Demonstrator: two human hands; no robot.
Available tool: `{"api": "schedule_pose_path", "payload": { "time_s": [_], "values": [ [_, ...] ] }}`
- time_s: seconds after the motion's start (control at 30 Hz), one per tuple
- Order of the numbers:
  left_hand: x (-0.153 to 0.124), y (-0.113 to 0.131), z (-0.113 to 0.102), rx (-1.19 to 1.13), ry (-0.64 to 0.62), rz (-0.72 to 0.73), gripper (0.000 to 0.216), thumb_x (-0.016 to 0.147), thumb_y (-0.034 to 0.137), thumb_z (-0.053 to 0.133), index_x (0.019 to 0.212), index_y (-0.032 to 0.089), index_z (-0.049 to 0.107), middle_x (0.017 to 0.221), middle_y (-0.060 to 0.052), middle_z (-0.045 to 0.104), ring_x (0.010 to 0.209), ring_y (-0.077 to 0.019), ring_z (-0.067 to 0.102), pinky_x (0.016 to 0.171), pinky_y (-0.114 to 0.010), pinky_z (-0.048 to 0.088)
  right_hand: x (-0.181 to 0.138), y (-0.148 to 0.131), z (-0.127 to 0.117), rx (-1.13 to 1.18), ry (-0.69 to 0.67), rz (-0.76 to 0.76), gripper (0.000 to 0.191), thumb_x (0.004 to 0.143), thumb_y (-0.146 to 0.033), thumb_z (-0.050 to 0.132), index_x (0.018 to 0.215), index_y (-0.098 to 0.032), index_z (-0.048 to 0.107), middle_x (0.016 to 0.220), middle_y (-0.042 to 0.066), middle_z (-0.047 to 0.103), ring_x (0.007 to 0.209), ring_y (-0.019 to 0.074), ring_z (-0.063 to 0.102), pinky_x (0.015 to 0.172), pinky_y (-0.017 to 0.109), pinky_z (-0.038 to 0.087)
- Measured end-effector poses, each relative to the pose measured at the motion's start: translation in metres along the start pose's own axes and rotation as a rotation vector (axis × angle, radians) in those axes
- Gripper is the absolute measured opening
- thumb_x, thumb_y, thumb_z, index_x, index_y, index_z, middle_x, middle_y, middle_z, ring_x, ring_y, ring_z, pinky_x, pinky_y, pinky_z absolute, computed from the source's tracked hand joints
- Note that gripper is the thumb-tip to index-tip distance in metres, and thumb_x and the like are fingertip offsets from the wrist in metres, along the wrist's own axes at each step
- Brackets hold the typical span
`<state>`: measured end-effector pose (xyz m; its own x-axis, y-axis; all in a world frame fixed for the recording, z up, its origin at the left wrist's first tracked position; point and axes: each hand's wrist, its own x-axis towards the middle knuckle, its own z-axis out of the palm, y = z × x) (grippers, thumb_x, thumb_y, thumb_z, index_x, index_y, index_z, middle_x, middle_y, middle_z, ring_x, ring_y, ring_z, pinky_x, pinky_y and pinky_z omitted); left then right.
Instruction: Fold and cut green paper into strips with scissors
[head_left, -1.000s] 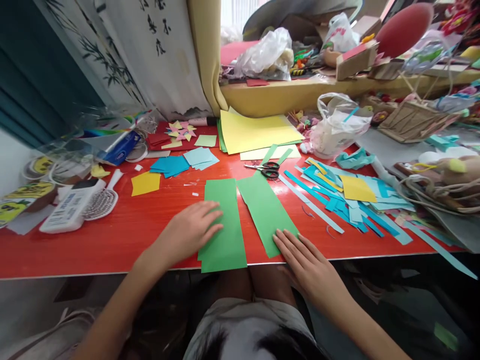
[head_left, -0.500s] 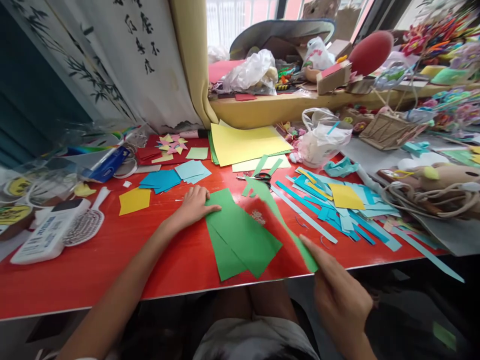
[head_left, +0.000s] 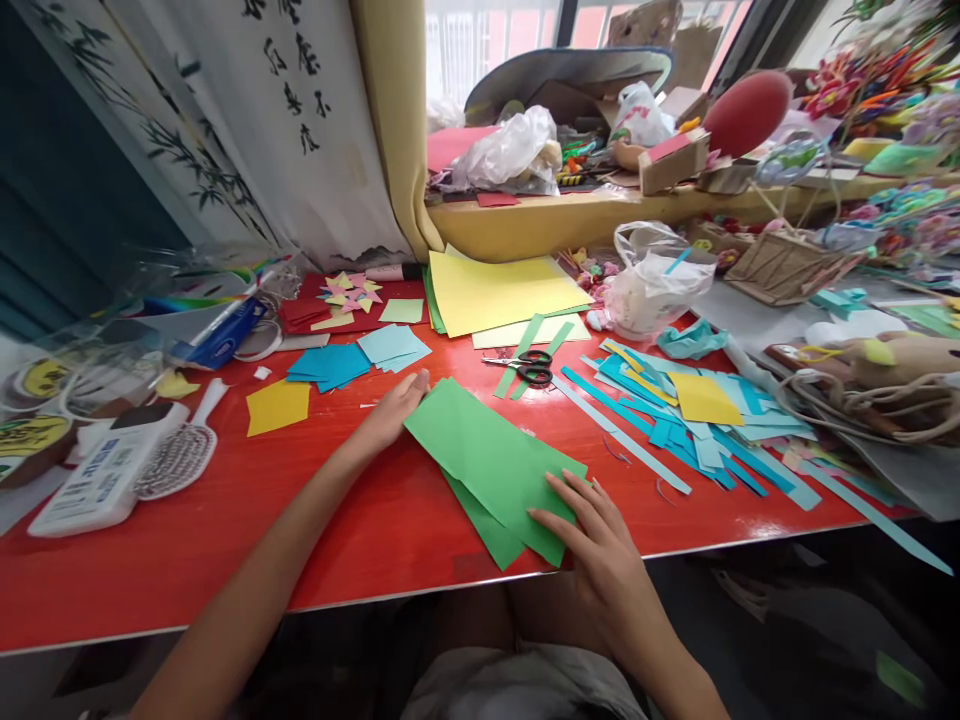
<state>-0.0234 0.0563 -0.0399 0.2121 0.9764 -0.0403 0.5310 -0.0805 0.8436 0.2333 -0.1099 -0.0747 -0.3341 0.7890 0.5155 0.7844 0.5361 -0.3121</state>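
Two or more green paper sheets (head_left: 487, 450) lie overlapped and fanned at the near edge of the red table. My right hand (head_left: 600, 530) rests on their lower right part with its fingers spread. Against their upper left edge is my left hand (head_left: 394, 410), its thumb side up; most of its fingers are hidden, so I cannot tell whether it grips the paper. Beyond the sheets, black-handled scissors (head_left: 534, 367) lie over narrow green paper strips (head_left: 559, 342).
Blue strips (head_left: 705, 450) and a yellow square (head_left: 705, 398) are heaped at the right. Blue squares (head_left: 330, 365), a yellow piece (head_left: 277, 405) and a hairbrush (head_left: 180, 455) lie left. Large yellow sheets (head_left: 502, 290) are at the back. The table's front edge (head_left: 360, 597) is close.
My right hand has moved left with a green sheet, which now lies over the others. My left hand has turned onto its side at their edge. The scissors are now uncovered.
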Motion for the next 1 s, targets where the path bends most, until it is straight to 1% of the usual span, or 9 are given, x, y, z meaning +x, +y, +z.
{"api": "schedule_pose_path", "payload": {
  "time_s": [0.1,0.27,0.4,0.53,0.63,0.73,0.83,0.93,1.0],
  "values": [
    [0.001,0.007,0.001,-0.179,0.012,-0.141,0.052,0.084,0.064,0.026,0.091,0.019,0.052,0.089,-0.006,0.061,0.072,-0.0166,0.056,0.061,-0.028,0.041,0.002,0.001,0.000,0.017,-0.002,0.076,0.047,0.079,0.004,0.031,0.107,-0.016,0.063,0.133,0.013,0.047,0.129,0.0264,0.036,0.095,0.050,0.046],
    [-0.005,0.018,-0.003,-0.054,-0.098,-0.215,0.060,0.067,0.059,0.061,0.111,0.018,0.056,0.115,-0.010,0.061,0.097,-0.0239,0.059,0.072,-0.029,0.046,0.001,0.001,0.005,0.024,0.024,0.097,0.050,0.077,0.005,0.030,0.110,-0.015,0.062,0.132,0.012,0.049,0.128,0.0263,0.038,0.097,0.051,0.045],
    [-0.013,0.026,-0.004,-0.086,-0.313,-0.285,0.048,0.065,0.055,0.065,0.095,0.018,0.063,0.103,-0.010,0.067,0.090,-0.0269,0.064,0.073,-0.034,0.049,-0.003,0.002,0.009,0.019,0.033,0.076,0.055,0.073,0.006,0.031,0.114,-0.017,0.058,0.130,0.010,0.052,0.127,0.0245,0.040,0.103,0.053,0.038],
    [-0.023,0.037,-0.007,-0.189,-0.353,-0.247,0.043,0.065,0.043,0.069,0.101,0.021,0.056,0.104,-0.008,0.066,0.090,-0.0243,0.064,0.071,-0.032,0.051,-0.003,0.001,0.009,0.039,0.022,0.095,0.060,0.070,0.007,0.031,0.119,-0.019,0.053,0.133,0.009,0.049,0.128,0.0246,0.038,0.104,0.054,0.037],
    [-0.028,0.045,-0.008,-0.207,-0.384,-0.256,0.043,0.066,0.033,0.068,0.105,0.022,0.052,0.100,-0.006,0.064,0.087,-0.0220,0.063,0.068,-0.030,0.050,-0.001,-0.003,0.006,0.117,0.038,0.223,0.073,0.067,0.008,0.028,0.132,-0.023,0.042,0.141,0.007,0.038,0.133,0.0236,0.030,0.104,0.051,0.037],
    [-0.030,0.046,-0.008,-0.194,-0.372,-0.222,0.048,0.066,0.026,0.066,0.111,0.025,0.050,0.095,-0.003,0.060,0.081,-0.0188,0.060,0.064,-0.027,0.049,0.001,-0.006,0.002,0.259,0.137,0.388,0.068,0.078,0.002,0.031,0.140,-0.026,0.031,0.145,0.006,0.030,0.135,0.0226,0.028,0.107,0.050,0.033],
    [-0.031,0.044,-0.007,-0.249,-0.291,-0.126,0.046,0.068,0.024,0.065,0.111,0.027,0.050,0.091,-0.001,0.057,0.076,-0.0160,0.058,0.059,-0.025,0.048,0.000,-0.001,0.000,0.490,0.284,0.536,0.053,0.091,-0.016,0.039,0.141,-0.029,0.027,0.147,0.008,0.028,0.134,0.0224,0.029,0.104,0.046,0.037],
    [-0.033,0.044,-0.006,-0.390,-0.146,0.030,0.041,0.070,0.027,0.065,0.109,0.029,0.050,0.090,0.000,0.054,0.074,-0.0143,0.056,0.057,-0.024,0.047,0.003,0.015,0.001,0.710,0.356,0.601,0.054,0.092,-0.029,0.045,0.141,-0.031,0.024,0.147,0.010,0.029,0.132,0.0232,0.035,0.097,0.040,0.046],
    [-0.035,0.045,-0.006,-0.468,-0.067,0.132,0.039,0.070,0.029,0.067,0.106,0.028,0.051,0.088,0.000,0.052,0.073,-0.0132,0.055,0.055,-0.022,0.046,0.011,0.027,0.001,0.786,0.341,0.614,0.060,0.089,-0.034,0.050,0.142,-0.031,0.023,0.145,0.011,0.034,0.128,0.0236,0.041,0.092,0.038,0.049]
  ]
}}
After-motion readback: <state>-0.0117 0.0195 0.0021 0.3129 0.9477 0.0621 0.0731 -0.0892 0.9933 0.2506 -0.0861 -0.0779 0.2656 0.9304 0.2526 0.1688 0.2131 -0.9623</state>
